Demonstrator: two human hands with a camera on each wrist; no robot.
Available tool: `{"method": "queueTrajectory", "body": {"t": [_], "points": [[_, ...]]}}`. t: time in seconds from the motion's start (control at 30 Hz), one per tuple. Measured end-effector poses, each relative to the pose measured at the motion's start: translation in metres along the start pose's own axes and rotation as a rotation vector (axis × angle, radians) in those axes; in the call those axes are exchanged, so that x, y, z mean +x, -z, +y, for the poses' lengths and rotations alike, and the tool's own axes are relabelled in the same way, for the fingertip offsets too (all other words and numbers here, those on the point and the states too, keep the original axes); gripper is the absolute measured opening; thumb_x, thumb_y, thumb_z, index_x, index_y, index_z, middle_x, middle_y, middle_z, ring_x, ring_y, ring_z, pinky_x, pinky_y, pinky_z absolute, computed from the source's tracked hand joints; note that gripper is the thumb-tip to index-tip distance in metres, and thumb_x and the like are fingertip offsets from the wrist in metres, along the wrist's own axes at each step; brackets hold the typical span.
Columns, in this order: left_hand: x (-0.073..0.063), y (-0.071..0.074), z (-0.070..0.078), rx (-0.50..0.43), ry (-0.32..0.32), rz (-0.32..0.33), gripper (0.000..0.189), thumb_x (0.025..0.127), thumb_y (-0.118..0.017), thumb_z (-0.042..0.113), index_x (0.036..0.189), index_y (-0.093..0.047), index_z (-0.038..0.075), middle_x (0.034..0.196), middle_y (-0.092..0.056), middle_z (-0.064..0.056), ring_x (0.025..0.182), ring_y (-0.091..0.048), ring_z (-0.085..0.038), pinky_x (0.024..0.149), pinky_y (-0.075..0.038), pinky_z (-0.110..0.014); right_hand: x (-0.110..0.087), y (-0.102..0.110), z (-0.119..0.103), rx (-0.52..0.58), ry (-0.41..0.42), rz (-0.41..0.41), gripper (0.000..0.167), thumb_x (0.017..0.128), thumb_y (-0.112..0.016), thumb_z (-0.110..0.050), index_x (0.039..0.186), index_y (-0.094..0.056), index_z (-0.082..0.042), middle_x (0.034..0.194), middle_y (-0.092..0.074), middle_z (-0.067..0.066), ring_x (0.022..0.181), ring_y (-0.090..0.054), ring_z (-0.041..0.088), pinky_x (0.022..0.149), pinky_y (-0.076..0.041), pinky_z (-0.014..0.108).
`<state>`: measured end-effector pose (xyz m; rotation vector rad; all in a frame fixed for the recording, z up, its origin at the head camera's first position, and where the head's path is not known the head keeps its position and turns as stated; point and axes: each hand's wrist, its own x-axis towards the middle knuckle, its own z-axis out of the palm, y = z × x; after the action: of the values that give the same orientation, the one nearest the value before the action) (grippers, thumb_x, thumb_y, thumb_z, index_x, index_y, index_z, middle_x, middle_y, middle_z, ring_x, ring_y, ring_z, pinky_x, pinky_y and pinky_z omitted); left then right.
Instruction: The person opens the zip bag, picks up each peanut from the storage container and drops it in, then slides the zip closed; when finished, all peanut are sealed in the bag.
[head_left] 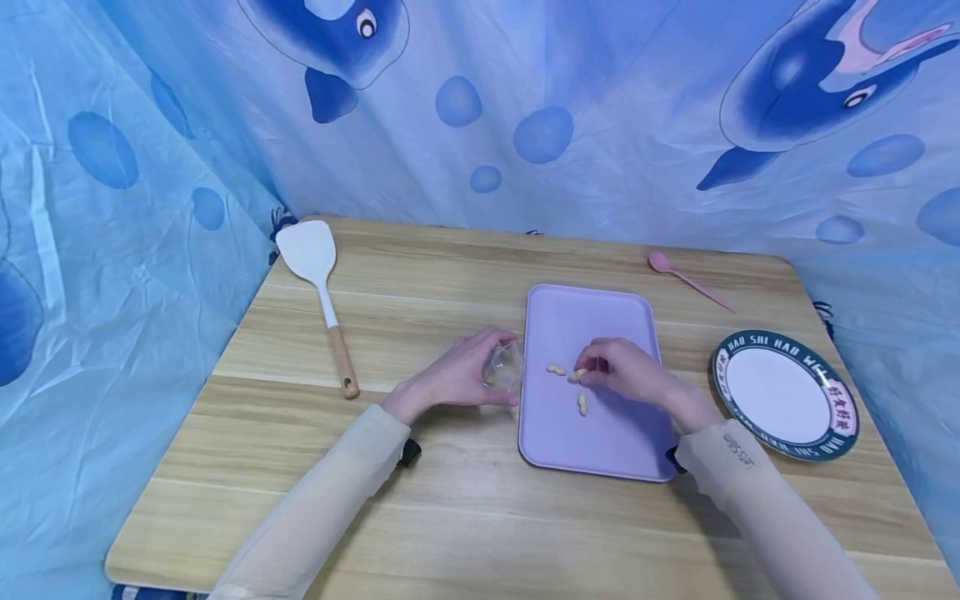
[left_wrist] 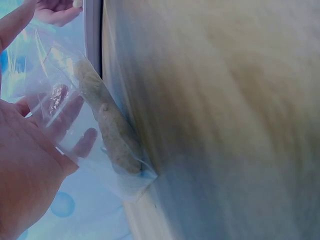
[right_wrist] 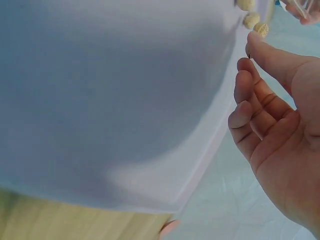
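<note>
On the left side of the lilac tray (head_left: pixel 562 446), my left hand (head_left: pixel 468 371) holds a clear plastic bag (head_left: pixel 505 367) between thumb and fingers. Peanuts in their shells (left_wrist: pixel 112 127) lie inside the bag, seen through the film in the left wrist view. Over the tray, my right hand (head_left: pixel 626 371) pinches a peanut (head_left: pixel 577 376) with thumb and fingertips. The right wrist view has that peanut (right_wrist: pixel 260 29) right at the thumb tip. Beside it on the tray lie one peanut (head_left: pixel 555 370) to the left and another (head_left: pixel 582 405) nearer me.
A white turner with a wooden handle (head_left: pixel 341 354) lies at the left of the wooden table (head_left: pixel 435 517). Behind the tray at the right is a pink spoon (head_left: pixel 660 262). A white plate with a dark green rim (head_left: pixel 780 393) stands to the right. Blue patterned curtains (head_left: pixel 495 100) surround the table.
</note>
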<state>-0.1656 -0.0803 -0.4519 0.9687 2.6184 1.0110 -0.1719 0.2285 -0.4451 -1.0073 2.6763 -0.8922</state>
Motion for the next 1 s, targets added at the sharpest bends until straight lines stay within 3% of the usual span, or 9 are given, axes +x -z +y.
{"method": "queueTrajectory", "body": {"t": [0.4,1.0], "points": [[0.001,0.0,0.0,0.02,0.009,-0.003,0.096,0.071,-0.089,0.046,0.146,-0.043,0.009,0.137,-0.053,-0.001,0.125,-0.05,-0.018,0.112,-0.031,-0.048,0.01,0.013,-0.015,-0.036,0.069,0.064,0.013,0.084,-0.077,0.001,0.092,-0.074,-0.009,0.084,-0.064,-0.003,0.073,-0.057,0.012,0.064,-0.05,0.032],[0.004,0.0,0.001,0.013,-0.007,-0.008,0.095,0.07,-0.089,0.044,0.146,-0.043,0.008,0.137,-0.053,-0.003,0.123,-0.051,-0.018,0.108,-0.034,-0.047,0.042,0.016,-0.059,-0.084,0.085,-0.015,0.01,0.086,-0.078,-0.007,0.094,-0.074,-0.011,0.087,-0.064,-0.007,0.07,-0.056,0.008,0.064,-0.049,0.028]]}}
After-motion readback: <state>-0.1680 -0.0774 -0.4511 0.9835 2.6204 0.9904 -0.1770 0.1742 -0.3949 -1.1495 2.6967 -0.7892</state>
